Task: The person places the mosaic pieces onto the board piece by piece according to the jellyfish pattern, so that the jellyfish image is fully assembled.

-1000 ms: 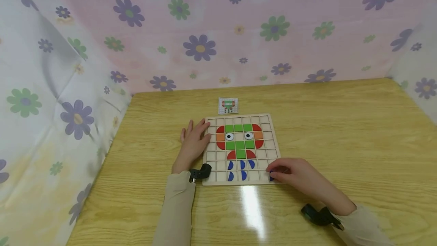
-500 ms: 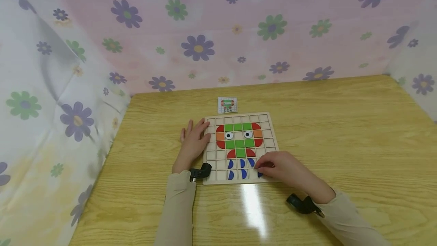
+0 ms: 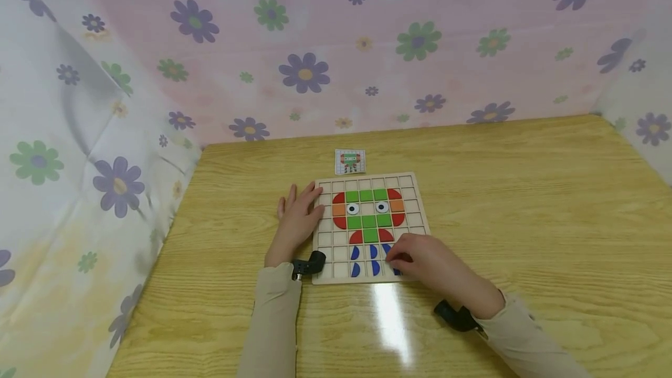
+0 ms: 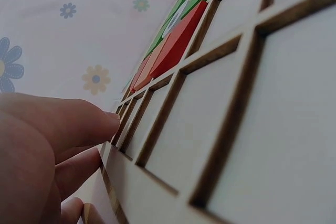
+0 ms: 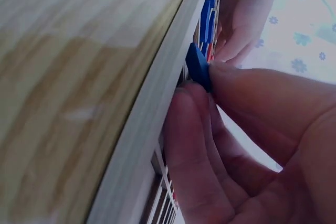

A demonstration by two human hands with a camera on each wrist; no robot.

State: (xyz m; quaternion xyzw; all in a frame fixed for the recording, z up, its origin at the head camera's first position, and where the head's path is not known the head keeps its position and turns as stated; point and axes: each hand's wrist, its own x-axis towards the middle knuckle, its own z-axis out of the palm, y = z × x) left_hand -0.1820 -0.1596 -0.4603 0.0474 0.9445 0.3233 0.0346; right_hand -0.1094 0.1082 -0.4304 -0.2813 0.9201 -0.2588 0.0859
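A wooden grid board [image 3: 325, 240] lies on the table, bearing flat green, red, orange and blue pieces and two eye pieces. At the board's lower right, my right hand [image 3: 438, 264] pinches a blue half-round piece [image 5: 198, 66] between thumb and fingers. In the right wrist view that piece is tilted over the board's near edge. My left hand [image 3: 295, 229] rests at the board's left edge, its fingers extended and thumb on the frame. A green square [image 3: 370, 235] and a red piece [image 3: 385, 234] sit above the blue half-rounds [image 3: 375, 268].
A small printed card [image 3: 350, 161] with a gridded figure lies behind the board. The wooden table [image 3: 525, 203] extends to both sides. Flower-patterned cloth [image 3: 367, 51] hangs behind and to the left. Black cameras [image 3: 457, 315] are strapped at the wrists.
My right hand has moved left from the board's right edge to the bottom row, carrying the blue half-round piece. The left hand has stayed in place.
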